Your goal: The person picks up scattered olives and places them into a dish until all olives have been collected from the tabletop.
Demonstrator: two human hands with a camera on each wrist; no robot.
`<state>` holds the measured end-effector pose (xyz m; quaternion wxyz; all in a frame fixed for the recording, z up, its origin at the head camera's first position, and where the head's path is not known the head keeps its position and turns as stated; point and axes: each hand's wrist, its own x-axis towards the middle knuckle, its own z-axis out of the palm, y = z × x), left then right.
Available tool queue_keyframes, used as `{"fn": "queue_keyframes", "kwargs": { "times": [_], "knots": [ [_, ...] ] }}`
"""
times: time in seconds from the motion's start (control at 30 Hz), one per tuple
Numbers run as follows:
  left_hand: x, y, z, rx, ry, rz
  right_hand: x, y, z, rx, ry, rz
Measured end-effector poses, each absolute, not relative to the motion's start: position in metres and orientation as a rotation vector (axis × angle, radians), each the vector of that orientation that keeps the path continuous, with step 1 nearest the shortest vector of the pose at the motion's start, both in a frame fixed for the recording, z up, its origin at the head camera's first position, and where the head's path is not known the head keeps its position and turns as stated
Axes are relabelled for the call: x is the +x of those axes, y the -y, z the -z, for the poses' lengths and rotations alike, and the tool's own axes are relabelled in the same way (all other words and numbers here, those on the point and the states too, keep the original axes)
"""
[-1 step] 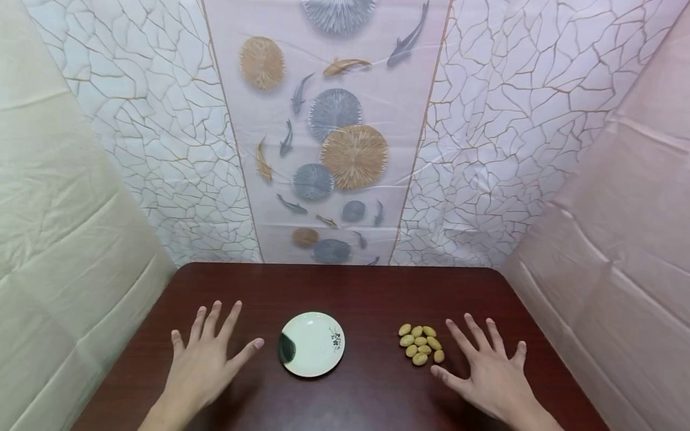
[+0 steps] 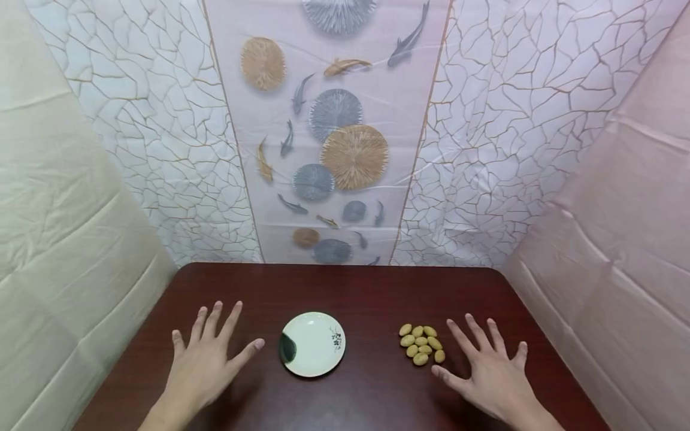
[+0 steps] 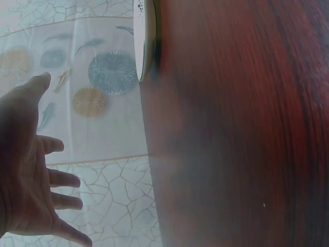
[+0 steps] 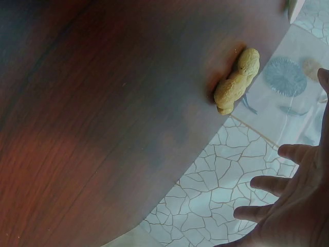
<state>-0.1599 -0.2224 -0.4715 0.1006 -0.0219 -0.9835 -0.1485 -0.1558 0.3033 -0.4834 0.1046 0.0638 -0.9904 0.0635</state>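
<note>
With fingers spread, my left hand [image 2: 200,366] hovers over the left of the table, holding nothing. To its right lies a small round white plate [image 2: 314,353] with a dark green patch at its left edge and a dark sprig design at its right. A cluster of several yellowish, oval, olive-like pieces [image 2: 420,359] lies right of the plate, their surface rough in the right wrist view. Just right of this cluster is my right hand [image 2: 495,377], fingers also spread and nothing in it. Its thumb [image 2: 448,377] is the part closest to the pieces.
Everything sits on a dark reddish-brown wooden table [image 2: 350,293] with rounded far corners. Behind it hangs a patterned cloth [image 2: 463,197] with fish, discs and crackle lines. Pale fabric walls [image 2: 64,239] slope up along both sides.
</note>
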Motion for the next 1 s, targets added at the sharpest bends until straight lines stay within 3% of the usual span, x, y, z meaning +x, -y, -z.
{"fn": "queue_keyframes", "kwargs": {
  "times": [1.0],
  "knots": [
    [-0.164,0.229,0.478,-0.147,2.897,0.434,-0.162,-0.301,0.486,0.241,2.875,-0.199]
  ]
}}
